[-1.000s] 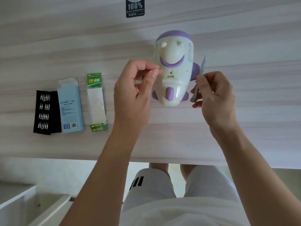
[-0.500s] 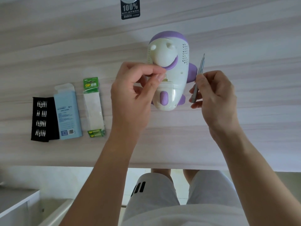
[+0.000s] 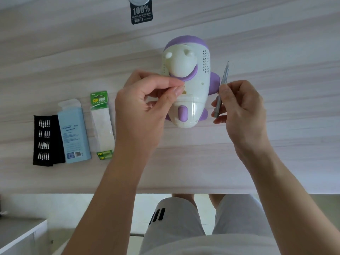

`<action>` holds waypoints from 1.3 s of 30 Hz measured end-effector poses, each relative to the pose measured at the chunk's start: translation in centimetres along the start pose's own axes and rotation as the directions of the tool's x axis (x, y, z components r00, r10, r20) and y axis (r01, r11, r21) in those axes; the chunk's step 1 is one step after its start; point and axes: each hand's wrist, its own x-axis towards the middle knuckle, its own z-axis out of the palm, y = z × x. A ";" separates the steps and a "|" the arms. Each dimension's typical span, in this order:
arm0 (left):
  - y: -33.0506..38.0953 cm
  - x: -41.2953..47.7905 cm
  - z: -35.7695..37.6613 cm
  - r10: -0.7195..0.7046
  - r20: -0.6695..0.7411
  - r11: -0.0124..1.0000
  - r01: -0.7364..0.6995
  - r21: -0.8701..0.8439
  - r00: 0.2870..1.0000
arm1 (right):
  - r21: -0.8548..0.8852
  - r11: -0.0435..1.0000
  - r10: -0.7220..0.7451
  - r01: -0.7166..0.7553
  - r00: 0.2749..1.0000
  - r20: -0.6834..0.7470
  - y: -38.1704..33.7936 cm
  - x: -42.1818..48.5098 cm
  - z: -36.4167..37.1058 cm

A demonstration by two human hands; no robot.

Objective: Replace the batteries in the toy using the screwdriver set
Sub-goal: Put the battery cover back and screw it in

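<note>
Early days I reckon: toy lies on the surface, left hand pinching a small part (screw? can't tell) at its battery cover, right hand clamped on the screwdriver, cover on, new GP batteries in their pack.

Pale wood-grain counter, streaked grey and beige, spanning the full width under soft, even light. Black label reading "100%" at the far edge, just below a round silver disc. Beneath the near edge: pale glossy floor, grey cabinet top at lower left.
</note>
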 end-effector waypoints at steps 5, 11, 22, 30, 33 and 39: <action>0.4 0.1 0.2 -0.001 -0.006 0.996 0.002 0.087 1.000 | 0.005 1.000 0.002 -0.002 1.000 -0.011 0.1 0.1 -0.1; 1.2 0.5 0.1 -0.067 0.011 0.990 0.065 0.122 0.998 | 0.018 1.000 0.014 -0.014 1.000 -0.005 0.1 0.2 -0.1; 1.5 0.6 0.7 -0.372 0.044 0.903 0.372 -0.215 0.927 | 0.037 0.999 0.016 -0.016 1.000 0.015 0.1 0.3 -0.1; 0.7 0.3 0.4 -0.138 0.000 0.989 0.138 0.045 0.990 | 0.044 0.999 0.028 -0.028 1.000 0.013 0.1 0.4 0.0; 0.6 0.2 0.4 -0.057 -0.009 0.988 0.058 0.142 0.998 | 0.040 0.999 0.028 -0.029 1.000 0.012 0.0 0.5 0.0; 0.4 -0.2 0.5 0.028 -0.015 0.983 -0.025 0.181 0.999 | 0.044 0.998 0.034 -0.034 0.999 0.012 0.1 0.7 0.0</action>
